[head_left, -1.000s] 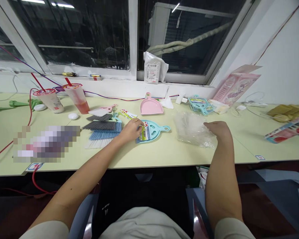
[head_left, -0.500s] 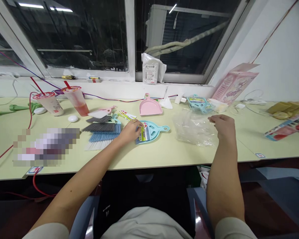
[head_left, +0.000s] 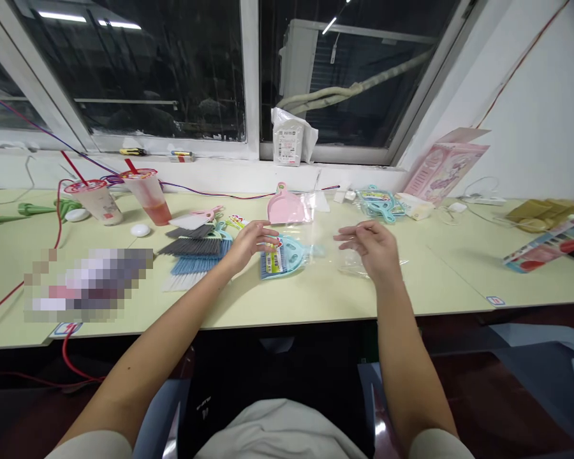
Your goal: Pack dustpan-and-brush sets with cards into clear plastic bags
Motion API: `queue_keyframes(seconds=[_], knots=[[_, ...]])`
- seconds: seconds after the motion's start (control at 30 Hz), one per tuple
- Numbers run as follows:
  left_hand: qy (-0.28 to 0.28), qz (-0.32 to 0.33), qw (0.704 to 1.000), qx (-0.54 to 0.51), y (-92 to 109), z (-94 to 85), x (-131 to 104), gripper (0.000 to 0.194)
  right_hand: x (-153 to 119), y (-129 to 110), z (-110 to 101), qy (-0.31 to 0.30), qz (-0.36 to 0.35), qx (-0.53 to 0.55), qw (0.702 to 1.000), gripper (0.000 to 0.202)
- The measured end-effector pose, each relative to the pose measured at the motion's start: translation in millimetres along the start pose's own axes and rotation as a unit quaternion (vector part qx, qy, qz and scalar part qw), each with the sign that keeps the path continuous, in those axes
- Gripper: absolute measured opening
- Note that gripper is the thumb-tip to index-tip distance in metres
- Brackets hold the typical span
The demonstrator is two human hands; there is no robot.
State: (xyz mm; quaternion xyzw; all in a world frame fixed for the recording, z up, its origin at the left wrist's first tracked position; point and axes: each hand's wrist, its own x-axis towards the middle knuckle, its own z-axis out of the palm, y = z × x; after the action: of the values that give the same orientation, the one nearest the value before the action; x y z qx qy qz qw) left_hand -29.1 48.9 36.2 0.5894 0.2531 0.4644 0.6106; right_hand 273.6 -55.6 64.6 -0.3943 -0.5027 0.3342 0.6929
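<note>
My left hand (head_left: 251, 245) is beside a light blue dustpan (head_left: 294, 254), its fingers spread apart over the pan's left edge. A small blue-bristled brush with a green and yellow label (head_left: 273, 258) lies in that pan. My right hand (head_left: 369, 247) is held over the table to the right, its fingers pinched on a thin clear plastic bag (head_left: 316, 237), which stretches left above the dustpan handle. The bag's edges are hard to make out. More clear bags (head_left: 358, 264) lie below my right hand. Behind the blue pan is a pink dustpan (head_left: 289, 209).
Left of my left hand lies a pile of brushes (head_left: 196, 245). Two drink cups (head_left: 148, 197) with red straws stand behind it. Wrapped blue dustpans (head_left: 380, 203), a pink box (head_left: 447, 166) and yellow items (head_left: 540, 213) are at the right.
My right hand has moved left with a clear bag, which now extends over the blue dustpan. My left hand has shifted slightly left and lifted off the label.
</note>
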Motion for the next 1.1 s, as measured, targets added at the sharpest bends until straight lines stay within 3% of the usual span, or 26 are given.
queue_keyframes(seconds=[0.07,0.13,0.3,0.4,0.47,0.57,0.67,0.77,0.9,1.1], knots=[[-0.026,-0.037,0.996,-0.077,7,2.0,-3,0.060,-1,13,21,-0.035,0.024,0.006,0.999,0.037],[-0.032,-0.055,0.994,-0.091,12,3.3,-6,0.062,1,24,40,-0.062,0.042,0.006,0.997,0.037],[0.031,-0.055,0.996,-0.062,16,0.2,-6,0.051,19,41,67,-0.090,0.098,0.020,0.991,0.040],[0.065,-0.058,0.994,-0.067,18,-4.7,-3,0.045,31,48,69,-0.096,0.154,0.042,0.982,0.044],[0.080,-0.062,0.992,-0.071,19,-7.4,-2,0.042,34,55,66,-0.088,0.164,0.024,0.982,0.037],[0.098,-0.070,0.990,-0.073,21,-10.6,0,0.038,34,70,61,-0.050,0.140,-0.065,0.987,0.017],[0.115,-0.066,0.988,-0.074,25,-13.8,1,0.036,29,84,58,-0.031,0.100,-0.194,0.975,0.023],[0.123,-0.055,0.988,-0.075,26,-17.3,2,0.034,23,93,54,-0.063,0.046,-0.323,0.943,0.042],[0.126,-0.057,0.988,-0.067,25,-20.9,3,0.034,16,95,50,-0.137,0.023,-0.479,0.867,0.062],[0.148,-0.069,0.985,-0.056,24,-20.1,2,0.033,14,91,50,-0.244,0.009,-0.590,0.770,0.043]])
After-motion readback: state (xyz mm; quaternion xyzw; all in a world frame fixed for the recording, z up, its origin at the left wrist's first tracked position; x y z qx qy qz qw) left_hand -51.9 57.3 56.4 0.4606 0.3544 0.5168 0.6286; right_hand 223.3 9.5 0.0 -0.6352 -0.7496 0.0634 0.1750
